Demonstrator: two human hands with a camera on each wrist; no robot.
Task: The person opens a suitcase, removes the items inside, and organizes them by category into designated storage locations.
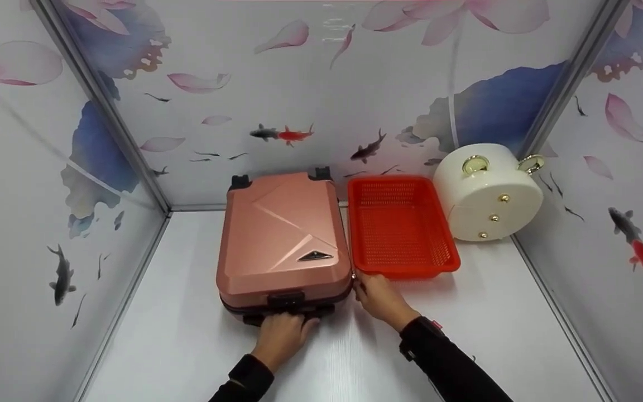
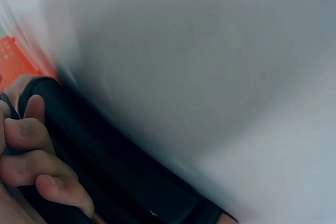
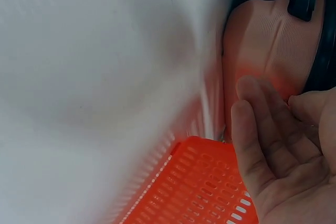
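Observation:
A rose-pink hard-shell suitcase (image 1: 285, 234) lies flat on the white table, wheels toward the back wall. My left hand (image 1: 281, 338) grips the black handle at its near end; in the left wrist view the fingers (image 2: 37, 166) curl over this dark handle. At the near right corner, my right hand (image 1: 380, 298) pinches the zipper pull (image 1: 353, 276) on the black zipper seam. Thumb and forefinger meet there, and the other fingers (image 3: 257, 108) extend beside the pink side shell. Most of the pull is hidden behind the fingers.
A red plastic basket (image 1: 447, 262) stands close along the suitcase's right side, just beyond my right hand. Right of it, a round white case (image 1: 494, 195) with gold rings and studs leans near the corner. Patterned panels (image 1: 321, 100) enclose the table at the back and sides.

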